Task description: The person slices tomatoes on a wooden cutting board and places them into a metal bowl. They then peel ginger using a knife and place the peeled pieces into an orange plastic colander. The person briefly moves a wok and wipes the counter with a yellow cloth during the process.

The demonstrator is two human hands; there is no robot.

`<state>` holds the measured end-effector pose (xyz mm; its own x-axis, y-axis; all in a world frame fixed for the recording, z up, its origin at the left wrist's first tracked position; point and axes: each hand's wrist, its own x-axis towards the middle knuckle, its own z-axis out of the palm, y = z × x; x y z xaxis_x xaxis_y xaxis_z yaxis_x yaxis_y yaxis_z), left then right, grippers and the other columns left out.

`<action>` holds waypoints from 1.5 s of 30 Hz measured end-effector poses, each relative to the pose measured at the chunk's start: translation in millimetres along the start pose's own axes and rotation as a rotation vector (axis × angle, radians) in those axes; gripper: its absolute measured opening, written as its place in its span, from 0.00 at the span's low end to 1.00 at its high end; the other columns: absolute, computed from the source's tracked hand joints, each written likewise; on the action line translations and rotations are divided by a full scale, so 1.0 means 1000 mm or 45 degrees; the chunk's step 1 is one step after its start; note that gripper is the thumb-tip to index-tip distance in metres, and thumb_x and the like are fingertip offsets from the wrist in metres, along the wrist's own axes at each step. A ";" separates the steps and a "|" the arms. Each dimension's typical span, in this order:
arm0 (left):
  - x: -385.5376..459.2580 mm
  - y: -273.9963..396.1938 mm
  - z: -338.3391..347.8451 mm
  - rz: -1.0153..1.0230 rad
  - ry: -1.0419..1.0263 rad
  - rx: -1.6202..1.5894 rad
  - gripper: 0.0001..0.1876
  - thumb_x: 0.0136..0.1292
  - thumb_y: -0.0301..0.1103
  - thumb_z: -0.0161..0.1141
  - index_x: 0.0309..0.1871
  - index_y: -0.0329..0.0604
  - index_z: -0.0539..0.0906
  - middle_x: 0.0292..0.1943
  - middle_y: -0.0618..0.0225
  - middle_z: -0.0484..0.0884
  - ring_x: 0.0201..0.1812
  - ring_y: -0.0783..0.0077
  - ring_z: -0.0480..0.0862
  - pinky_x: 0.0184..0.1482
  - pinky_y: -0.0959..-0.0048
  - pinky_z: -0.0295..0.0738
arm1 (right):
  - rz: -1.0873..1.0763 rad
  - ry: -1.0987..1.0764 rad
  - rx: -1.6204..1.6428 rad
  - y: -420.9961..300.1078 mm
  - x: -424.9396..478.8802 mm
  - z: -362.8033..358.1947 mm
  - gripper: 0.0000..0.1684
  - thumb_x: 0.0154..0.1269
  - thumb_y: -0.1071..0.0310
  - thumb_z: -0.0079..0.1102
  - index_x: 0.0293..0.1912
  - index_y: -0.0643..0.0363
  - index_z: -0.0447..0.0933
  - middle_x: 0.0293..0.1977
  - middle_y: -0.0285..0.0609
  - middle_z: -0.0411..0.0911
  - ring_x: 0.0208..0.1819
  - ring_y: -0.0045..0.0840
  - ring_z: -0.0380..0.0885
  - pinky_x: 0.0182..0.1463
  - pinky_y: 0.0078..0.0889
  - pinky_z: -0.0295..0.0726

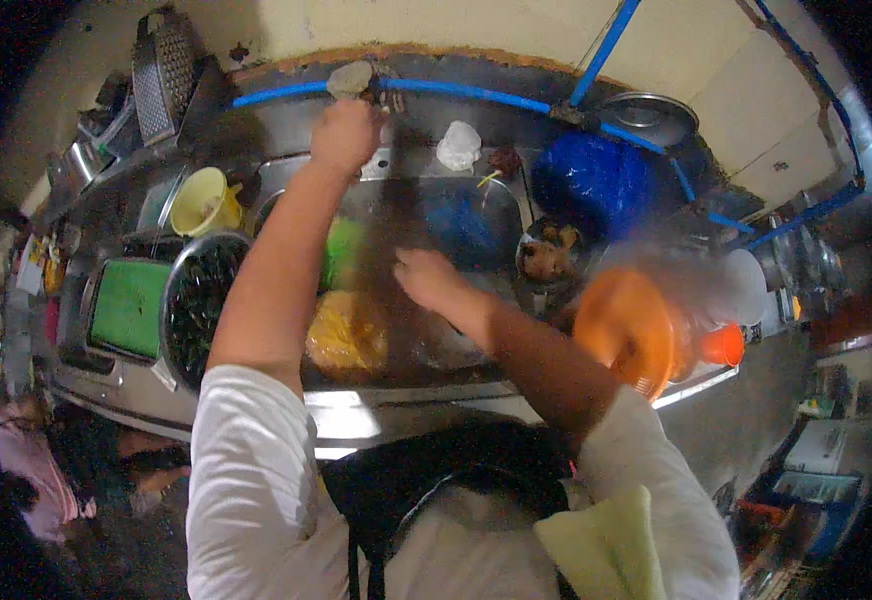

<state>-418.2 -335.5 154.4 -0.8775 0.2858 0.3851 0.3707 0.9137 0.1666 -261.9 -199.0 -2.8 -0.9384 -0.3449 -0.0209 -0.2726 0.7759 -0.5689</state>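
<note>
My left hand (346,139) reaches to the back edge of a metal sink (509,201), its fingers curled just below a greyish lump (351,79) on a blue pipe (466,93). What those fingers hold, if anything, is hidden. Over the basin hovers my right hand (432,277), fingers bent and slightly blurred; its grasp is unclear. In the basin are a yellow plastic bag (347,334), a bright green item (342,244) partly behind my left forearm, and blue plastic (460,223). A white crumpled lump (459,146) and a dark red scrubber-like thing (505,160) lie behind it.
Left stand a yellow pail (202,204), a metal pot (207,307) of dark greens, a green tray (130,307) and a box grater (164,79). Right are a blue plastic bag (593,176), a bowl of brownish pieces (548,251), an orange basin (622,322) and an orange cup (722,345).
</note>
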 end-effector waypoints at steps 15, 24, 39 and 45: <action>-0.037 -0.017 0.005 0.242 0.108 -0.620 0.11 0.61 0.27 0.61 0.46 0.51 0.87 0.47 0.52 0.82 0.49 0.49 0.80 0.53 0.55 0.74 | 0.360 -0.194 0.227 -0.043 0.092 -0.011 0.29 0.66 0.69 0.44 0.67 0.52 0.63 0.45 0.55 0.80 0.39 0.44 0.82 0.32 0.45 0.80; -0.133 0.043 -0.004 -0.018 0.599 -0.625 0.20 0.62 0.21 0.57 0.57 0.46 0.79 0.58 0.55 0.77 0.63 0.51 0.72 0.66 0.61 0.64 | 0.440 -0.285 0.283 -0.043 -0.163 -0.134 0.32 0.71 0.60 0.46 0.72 0.48 0.57 0.48 0.61 0.77 0.42 0.54 0.79 0.49 0.51 0.78; -0.120 0.279 0.165 0.666 -0.502 -0.153 0.24 0.57 0.40 0.66 0.58 0.50 0.80 0.53 0.55 0.82 0.55 0.48 0.78 0.59 0.55 0.72 | 1.794 0.595 -0.246 0.078 -0.606 -0.123 0.30 0.60 0.70 0.55 0.64 0.44 0.70 0.34 0.58 0.81 0.36 0.51 0.81 0.40 0.49 0.79; -0.101 0.310 0.167 0.520 -0.739 0.196 0.24 0.61 0.44 0.58 0.59 0.44 0.76 0.50 0.53 0.83 0.58 0.46 0.78 0.65 0.57 0.68 | 1.808 0.808 0.018 0.070 -0.644 -0.085 0.26 0.58 0.73 0.57 0.58 0.55 0.76 0.40 0.59 0.80 0.42 0.52 0.80 0.44 0.43 0.78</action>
<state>-265.4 -33.2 15.4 -0.7143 0.6809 -0.1618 0.6936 0.7195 -0.0340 305.5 122.2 40.9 -0.3496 0.9168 -0.1932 0.8840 0.2545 -0.3922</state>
